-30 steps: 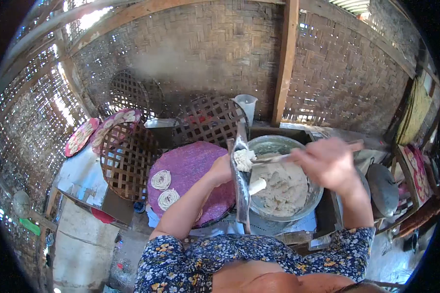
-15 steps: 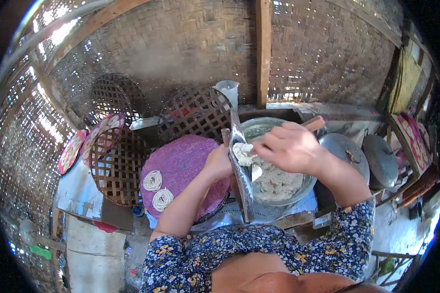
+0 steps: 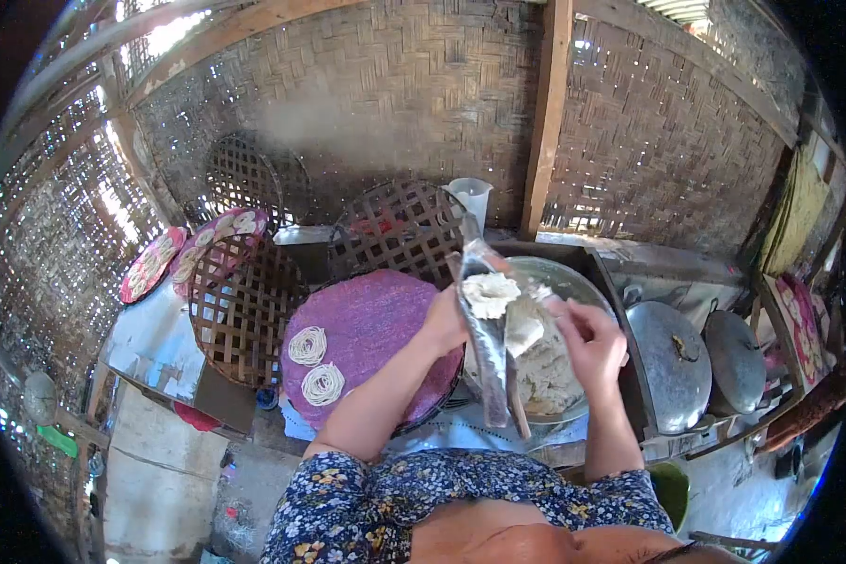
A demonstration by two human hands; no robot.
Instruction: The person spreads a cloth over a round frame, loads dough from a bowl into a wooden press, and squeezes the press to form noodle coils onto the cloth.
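In the head view, the left hand [image 3: 445,321] is wrapped around the side of a long, dark press [image 3: 488,352] with a worn, shiny face, held tilted in front of the bowl. A soft, lumpy mound of white dough [image 3: 491,295] sits in its upper part, and a smooth white block [image 3: 524,333] shows just beside it. The right hand [image 3: 592,348] is over the bowl, its fingers bent close together near the dough; whether they pinch anything, one cannot tell. Below, the round bowl [image 3: 566,273] holds pale, rough-surfaced paste [image 3: 545,378]. Left of the press lies a round, grainy purple mat [image 3: 376,315] carrying two coils of thin white strands [image 3: 315,367]. Around it lean open-lattice baskets [image 3: 244,315], and at the right stand dull, rounded metal lids [image 3: 667,371]. Behind rises a wall [image 3: 348,103] of plaited strips.
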